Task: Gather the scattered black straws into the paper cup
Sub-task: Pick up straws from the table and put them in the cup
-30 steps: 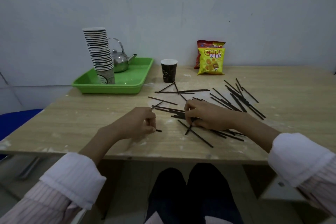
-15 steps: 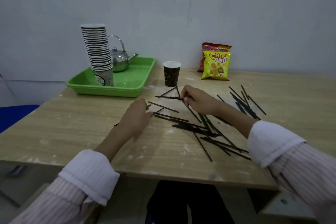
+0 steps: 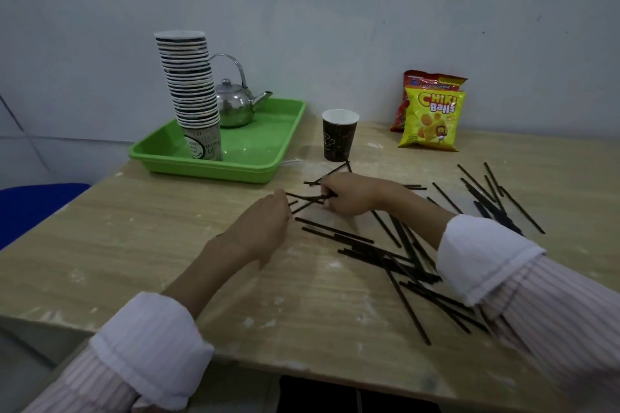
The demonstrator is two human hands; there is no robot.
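My right hand (image 3: 352, 193) is pinched on a few black straws (image 3: 339, 234) on the table (image 3: 134, 238) near the paper cup (image 3: 339, 136), my left hand (image 3: 265, 228) is curled beside it, so I should line up their ends before lifting.

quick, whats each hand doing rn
left hand: curled, knuckles up; cannot tell if it holds anything
right hand: closed on black straws near the paper cup
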